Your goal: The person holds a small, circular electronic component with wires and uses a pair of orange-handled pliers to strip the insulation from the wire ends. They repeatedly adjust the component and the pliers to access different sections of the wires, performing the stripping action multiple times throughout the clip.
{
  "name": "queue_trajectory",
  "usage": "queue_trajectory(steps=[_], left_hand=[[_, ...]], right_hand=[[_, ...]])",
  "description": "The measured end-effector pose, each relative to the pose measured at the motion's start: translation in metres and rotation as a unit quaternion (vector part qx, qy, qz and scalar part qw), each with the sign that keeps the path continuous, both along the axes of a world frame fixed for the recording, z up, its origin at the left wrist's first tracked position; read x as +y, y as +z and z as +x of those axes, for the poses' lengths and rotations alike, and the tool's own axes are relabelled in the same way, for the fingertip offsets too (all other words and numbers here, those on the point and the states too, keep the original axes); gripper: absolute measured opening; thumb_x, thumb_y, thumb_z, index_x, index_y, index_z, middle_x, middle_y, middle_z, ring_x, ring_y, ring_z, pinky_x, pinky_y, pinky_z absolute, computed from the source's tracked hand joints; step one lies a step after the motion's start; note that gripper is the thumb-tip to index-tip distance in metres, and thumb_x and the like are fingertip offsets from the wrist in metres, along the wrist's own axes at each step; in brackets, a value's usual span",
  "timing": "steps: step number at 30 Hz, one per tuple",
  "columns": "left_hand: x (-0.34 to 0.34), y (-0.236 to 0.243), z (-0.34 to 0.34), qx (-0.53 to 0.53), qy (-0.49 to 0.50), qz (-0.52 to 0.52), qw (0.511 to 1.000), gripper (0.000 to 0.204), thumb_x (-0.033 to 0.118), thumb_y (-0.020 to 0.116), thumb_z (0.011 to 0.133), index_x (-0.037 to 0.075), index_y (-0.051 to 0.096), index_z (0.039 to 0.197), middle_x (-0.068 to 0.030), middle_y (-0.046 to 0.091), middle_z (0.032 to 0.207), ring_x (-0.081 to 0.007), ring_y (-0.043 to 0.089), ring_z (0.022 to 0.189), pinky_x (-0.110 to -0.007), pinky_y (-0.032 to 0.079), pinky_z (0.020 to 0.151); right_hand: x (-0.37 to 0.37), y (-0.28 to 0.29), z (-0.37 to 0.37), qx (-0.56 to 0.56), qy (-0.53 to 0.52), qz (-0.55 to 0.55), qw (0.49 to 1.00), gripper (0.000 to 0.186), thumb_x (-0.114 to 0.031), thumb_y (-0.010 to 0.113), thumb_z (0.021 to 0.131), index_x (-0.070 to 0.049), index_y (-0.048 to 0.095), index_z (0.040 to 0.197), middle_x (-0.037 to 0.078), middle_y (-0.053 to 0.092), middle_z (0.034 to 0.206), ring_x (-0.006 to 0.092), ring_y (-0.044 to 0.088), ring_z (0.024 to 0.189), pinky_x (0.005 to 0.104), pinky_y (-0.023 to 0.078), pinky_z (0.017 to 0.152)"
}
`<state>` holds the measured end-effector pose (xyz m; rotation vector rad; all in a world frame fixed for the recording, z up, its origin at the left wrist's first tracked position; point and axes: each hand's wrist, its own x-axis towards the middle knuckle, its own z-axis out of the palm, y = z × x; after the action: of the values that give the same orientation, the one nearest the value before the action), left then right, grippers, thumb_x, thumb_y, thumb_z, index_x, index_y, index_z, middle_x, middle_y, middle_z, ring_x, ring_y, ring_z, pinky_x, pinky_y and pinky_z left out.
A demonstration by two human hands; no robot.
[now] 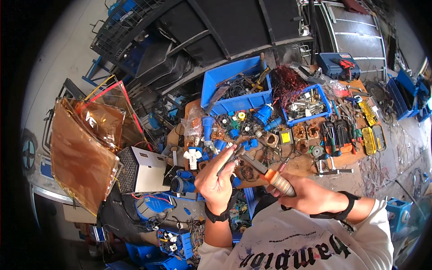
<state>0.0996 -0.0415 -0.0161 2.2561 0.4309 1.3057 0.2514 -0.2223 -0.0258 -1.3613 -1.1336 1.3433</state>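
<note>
Two bins (234,85) stand behind the parts-strewn workbench (297,164).

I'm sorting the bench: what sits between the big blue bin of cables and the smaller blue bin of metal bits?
In the head view, a tangle of reddish copper wire lies between the big blue bin and the smaller blue bin.

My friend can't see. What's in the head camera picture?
A person's left hand pinches a small dark part, while the right hand grips a tool with an orange and grey handle that points at it. Beyond lies a cluttered workbench with blue bins of parts.
</note>
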Motion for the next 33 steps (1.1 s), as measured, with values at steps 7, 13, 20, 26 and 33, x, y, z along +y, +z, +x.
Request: queue_trajectory(steps=[7, 13, 20, 26, 33], left_hand=[[0.004, -0.002, 0.006, 0.013, -0.022, 0.040, 0.999, 0.025, 0.004, 0.073, 0.082, -0.004, 0.069, 0.106, -0.0150, 0.073, 0.099, -0.0304, 0.071, 0.096, -0.037, 0.056, 0.086], [0.000, -0.004, 0.008, 0.001, -0.020, 0.023, 1.000, 0.026, 0.003, 0.073, 0.082, -0.005, 0.069, 0.106, -0.0157, 0.073, 0.099, -0.0303, 0.071, 0.097, -0.037, 0.056, 0.086], [-0.005, 0.004, 0.009, -0.022, -0.036, 0.035, 0.998, 0.024, 0.003, 0.072, 0.082, -0.006, 0.069, 0.105, -0.0186, 0.072, 0.099, -0.0318, 0.071, 0.096, -0.039, 0.056, 0.086], [-0.001, 0.001, 0.008, -0.042, -0.055, 0.038, 0.997, 0.024, 0.004, 0.071, 0.083, -0.007, 0.068, 0.104, -0.0197, 0.072, 0.099, -0.0318, 0.071, 0.096, -0.038, 0.056, 0.086], [-0.003, -0.007, 0.010, -0.096, -0.038, 0.000, 0.995, 0.024, 0.008, 0.068, 0.089, -0.008, 0.068, 0.105, -0.0213, 0.072, 0.098, -0.0307, 0.071, 0.094, -0.036, 0.056, 0.084]], right_hand=[[0.000, 0.004, -0.002, -0.270, -0.062, 0.018, 0.961, 0.051, -0.018, 0.064, 0.087, 0.002, 0.050, 0.131, 0.027, 0.060, 0.109, 0.0406, 0.060, 0.102, 0.0456, 0.047, 0.086], [0.001, 0.009, 0.001, -0.245, -0.056, 0.007, 0.968, 0.041, -0.023, 0.066, 0.087, 0.004, 0.057, 0.116, 0.024, 0.062, 0.073, 0.0452, 0.062, 0.074, 0.0492, 0.048, 0.067], [-0.003, 0.008, 0.000, -0.232, -0.070, 0.025, 0.970, 0.039, -0.020, 0.067, 0.087, 0.003, 0.057, 0.117, 0.024, 0.062, 0.073, 0.0438, 0.062, 0.071, 0.0476, 0.048, 0.062], [-0.003, 0.026, 0.001, -0.107, -0.038, -0.070, 0.991, 0.040, -0.017, 0.067, 0.087, 0.003, 0.057, 0.119, 0.024, 0.063, 0.074, 0.0433, 0.063, 0.071, 0.0460, 0.048, 0.062], [-0.007, 0.027, -0.002, -0.210, -0.080, 0.034, 0.974, 0.040, -0.015, 0.065, 0.087, 0.003, 0.054, 0.122, 0.023, 0.063, 0.074, 0.0396, 0.066, 0.072, 0.0438, 0.050, 0.063]])
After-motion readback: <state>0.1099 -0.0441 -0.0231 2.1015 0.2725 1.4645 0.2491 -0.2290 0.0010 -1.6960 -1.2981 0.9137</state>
